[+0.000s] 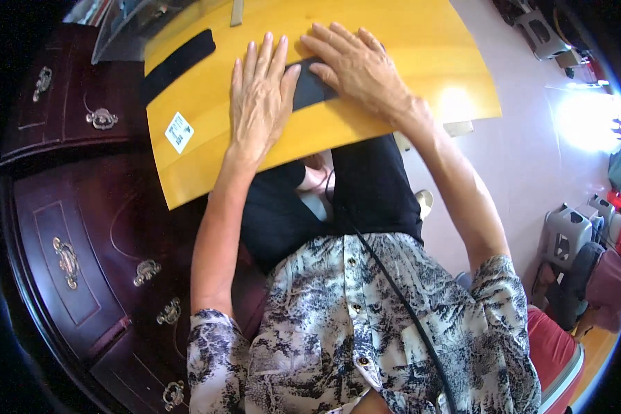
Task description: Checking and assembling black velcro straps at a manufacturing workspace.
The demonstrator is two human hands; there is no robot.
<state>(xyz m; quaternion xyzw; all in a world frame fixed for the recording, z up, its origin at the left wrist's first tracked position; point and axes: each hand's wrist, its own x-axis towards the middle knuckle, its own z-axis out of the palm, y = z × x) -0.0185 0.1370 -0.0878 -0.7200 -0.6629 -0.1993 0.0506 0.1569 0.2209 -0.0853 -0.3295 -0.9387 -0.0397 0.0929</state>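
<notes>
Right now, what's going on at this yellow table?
The wearer has both bare hands spread, palms down, over a yellow tabletop. The right hand lies partly over a flat dark grey piece; the left hand is at that piece's left side, thumb by its edge. Neither hand is gripping anything. Farther left on the table are a long black piece and a white label.

Right of the right hand, a hand could slide over the yellow board to its edge. Leftward there is less room — a black strip lies beyond the left hand, and the dark cabinet walls off that side. Black-trousered legs obstruct passage below the near edge.
</notes>
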